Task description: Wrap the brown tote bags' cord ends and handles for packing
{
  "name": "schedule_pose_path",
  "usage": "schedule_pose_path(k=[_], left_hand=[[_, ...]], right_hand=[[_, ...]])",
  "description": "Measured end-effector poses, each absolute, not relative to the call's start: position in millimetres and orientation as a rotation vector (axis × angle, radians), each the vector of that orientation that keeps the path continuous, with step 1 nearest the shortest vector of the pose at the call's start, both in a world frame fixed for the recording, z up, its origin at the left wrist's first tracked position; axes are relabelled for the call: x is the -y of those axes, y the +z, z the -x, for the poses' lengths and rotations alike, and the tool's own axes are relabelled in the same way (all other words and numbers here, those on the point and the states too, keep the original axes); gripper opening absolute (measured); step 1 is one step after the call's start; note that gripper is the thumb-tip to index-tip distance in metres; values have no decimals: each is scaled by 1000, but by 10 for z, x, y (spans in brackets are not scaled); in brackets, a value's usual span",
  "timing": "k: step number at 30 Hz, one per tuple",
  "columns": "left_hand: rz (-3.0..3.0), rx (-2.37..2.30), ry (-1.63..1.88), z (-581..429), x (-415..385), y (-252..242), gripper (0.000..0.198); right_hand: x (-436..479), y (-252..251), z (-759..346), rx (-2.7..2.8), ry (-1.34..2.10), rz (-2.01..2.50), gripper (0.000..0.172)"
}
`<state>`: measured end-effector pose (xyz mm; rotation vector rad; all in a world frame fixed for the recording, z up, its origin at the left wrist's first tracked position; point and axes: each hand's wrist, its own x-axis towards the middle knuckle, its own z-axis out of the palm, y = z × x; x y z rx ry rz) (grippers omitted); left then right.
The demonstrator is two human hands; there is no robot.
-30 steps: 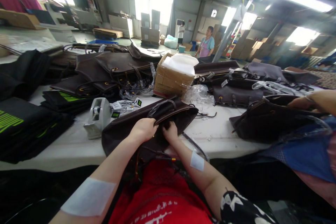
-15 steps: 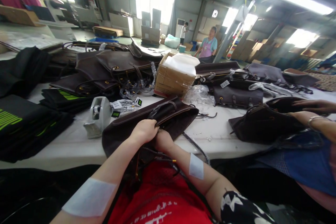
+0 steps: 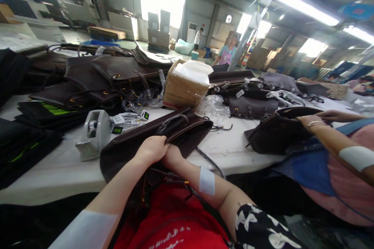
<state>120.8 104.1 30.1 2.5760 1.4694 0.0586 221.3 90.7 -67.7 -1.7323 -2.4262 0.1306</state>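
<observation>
A dark brown leather handbag (image 3: pixel 122 149) lies on its side at the table's front edge, its zipped mouth gaping toward the right. My left hand (image 3: pixel 153 148) is closed on the rim of that mouth. Right beside it, my right hand (image 3: pixel 173 157) is closed at the same edge, its fingertips hidden inside the bag. A plastic-wrapped handle (image 3: pixel 172 123) rests on the bag's upper side, and a wrapped strap (image 3: pixel 210 162) trails off to the right. To the left stands a grey tape dispenser (image 3: pixel 94 134), near tags in plastic (image 3: pixel 124 120).
Behind the bag sit a cardboard box (image 3: pixel 185 89) with white sheets and some crumpled plastic (image 3: pixel 213 106). More brown bags (image 3: pixel 122 68) are heaped at the back left. Black folded pouches (image 3: pixel 26 136) lie left. A co-worker's hands (image 3: pixel 314 120) work on another bag (image 3: pixel 271 132) at right.
The view has turned slightly to the right, so things appear shifted left. Both my hands keep their hold on the bag's rim. The co-worker's arms have moved a little.
</observation>
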Motion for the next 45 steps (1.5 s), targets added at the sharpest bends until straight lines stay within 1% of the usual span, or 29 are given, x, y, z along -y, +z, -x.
schedule_pose_path(k=[6, 10, 15, 21, 28, 33, 38, 39, 42, 45], left_hand=[[-2555, -1417, 45, -1184, -1101, 232, 31], [-2536, -1409, 26, -1174, -1121, 225, 32], [-2563, -1418, 22, -1185, -1060, 287, 33], [-2558, -1442, 48, -1157, -1051, 256, 33], [-2548, -1440, 72, -1148, -1105, 227, 35], [-2558, -1428, 107, -1151, -1000, 124, 33], [-2587, -1443, 189, -1229, -627, -200, 29], [-2593, -1443, 205, -1255, -548, -272, 31], [-2628, -1452, 157, -1330, -366, -423, 48], [-2699, -1400, 53, -1353, -323, -418, 53]], right_hand=[[-934, -634, -2371, 2434, 80, 1754, 18], [-1062, -624, -2728, 2259, 50, 2028, 15], [-1222, -631, -3190, 2026, 12, 2217, 22], [-1210, -745, -3299, 1959, 21, 2210, 24], [-1028, -816, -3383, 1781, -114, 2193, 21], [-885, -714, -3337, 1911, 52, 2112, 22], [-520, -628, -3281, 2007, 242, 1906, 17], [-436, -629, -3292, 2009, 262, 1858, 16], [-225, -644, -3366, 1969, 282, 1795, 13], [-106, -652, -3458, 1918, 276, 1810, 13]])
